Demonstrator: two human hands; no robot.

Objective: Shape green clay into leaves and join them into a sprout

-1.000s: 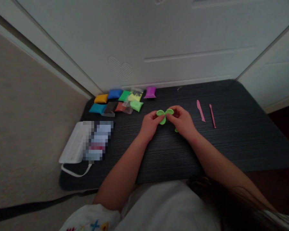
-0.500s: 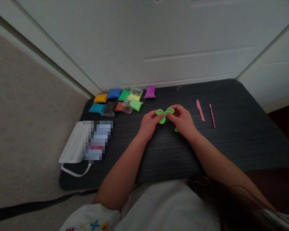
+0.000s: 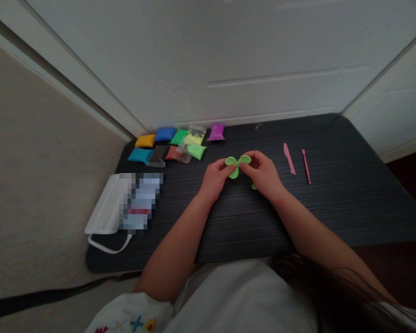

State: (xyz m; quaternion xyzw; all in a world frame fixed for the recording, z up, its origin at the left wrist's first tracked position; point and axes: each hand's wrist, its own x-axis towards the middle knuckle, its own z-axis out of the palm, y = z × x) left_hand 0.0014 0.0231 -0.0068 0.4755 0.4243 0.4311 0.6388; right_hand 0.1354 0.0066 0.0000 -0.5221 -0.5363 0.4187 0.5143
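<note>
Between my hands is a light green clay clover [image 3: 233,174] with three rounded leaves joined at a middle point. My left hand [image 3: 214,179] pinches its left leaf between thumb and fingers. On the other side, my right hand [image 3: 263,173] pinches the right leaf near the middle. The lower leaf points toward me. A small green clay piece [image 3: 254,187] shows beneath my right hand, mostly hidden by it; whether it joins the clover I cannot tell.
Colored clay packets [image 3: 165,134] lie at the back left, with a purple packet [image 3: 217,132] beside them. A pink plastic knife [image 3: 289,158] and a thin pink tool [image 3: 306,166] lie right. A white power bank [image 3: 106,203] with a cable and a blurred phone [image 3: 143,201] lie left.
</note>
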